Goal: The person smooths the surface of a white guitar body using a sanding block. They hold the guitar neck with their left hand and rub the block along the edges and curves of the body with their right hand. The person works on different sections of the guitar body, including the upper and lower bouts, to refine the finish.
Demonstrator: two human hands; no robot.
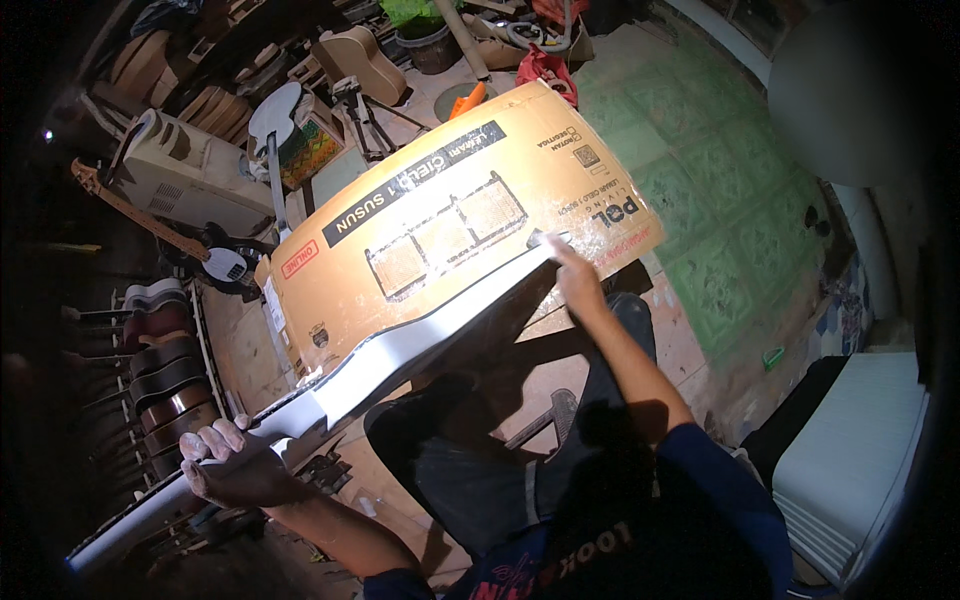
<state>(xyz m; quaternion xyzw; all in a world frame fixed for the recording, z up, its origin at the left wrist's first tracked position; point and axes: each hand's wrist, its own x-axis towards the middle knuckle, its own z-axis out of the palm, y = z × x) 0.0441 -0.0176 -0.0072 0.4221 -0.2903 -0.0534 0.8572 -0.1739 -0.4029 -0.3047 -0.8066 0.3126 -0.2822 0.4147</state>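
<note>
A white guitar [425, 335] lies tilted on its edge across my lap, its side facing up and its neck running to the lower left. My left hand [240, 468] is wrapped round the neck near the body, with pale dust on the fingers. At the far right end of the body, my right hand [578, 278] has its fingers closed against the edge. A small dark piece [538, 239] shows by those fingertips; what the hand holds is too small to name. Beyond the guitar is a large printed cardboard sheet [340, 260].
Guitar bodies [170, 375] hang in a row at the left. An electric guitar [225, 262] leans by a pale cabinet [185, 165]. Another white guitar [275, 112] stands farther back. Green tiles [700, 190] cover the right floor, near a pale blue plastic piece [850, 450].
</note>
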